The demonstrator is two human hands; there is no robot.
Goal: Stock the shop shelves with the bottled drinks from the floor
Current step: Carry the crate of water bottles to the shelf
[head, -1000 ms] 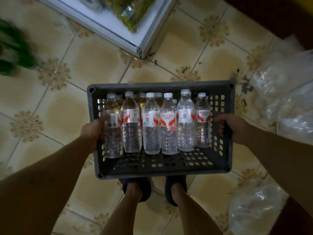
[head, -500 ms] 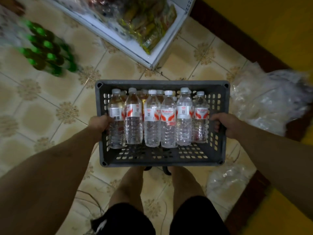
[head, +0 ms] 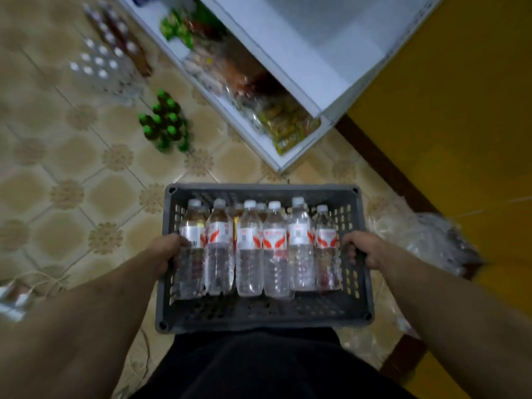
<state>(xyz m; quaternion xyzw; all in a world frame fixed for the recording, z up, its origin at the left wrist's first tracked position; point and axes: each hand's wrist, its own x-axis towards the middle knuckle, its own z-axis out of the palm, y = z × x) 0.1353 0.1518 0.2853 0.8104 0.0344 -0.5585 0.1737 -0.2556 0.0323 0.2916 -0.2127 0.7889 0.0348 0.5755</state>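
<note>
I carry a dark grey slotted crate (head: 259, 312) in front of my waist, above the tiled floor. Several clear water bottles (head: 249, 249) with white caps and red-and-white labels stand upright in its far half. My left hand (head: 167, 251) grips the crate's left wall, fingers curled through the handle slot. My right hand (head: 361, 249) grips the right wall the same way. The white shop shelf (head: 288, 82) stands ahead, its lowest level packed with snack bags.
A cluster of green-capped bottles (head: 165, 125) stands on the floor ahead left. Packs of white-capped bottles (head: 99, 61) and brown bottles (head: 121, 38) lie farther back. Crumpled clear plastic wrap (head: 426, 240) lies to the right against a yellow wall (head: 460, 110).
The crate has come up higher off the floor, closer to my waist. The view has tilted up, bringing the shelf and more floor bottles into sight. Both hands keep their grip.
</note>
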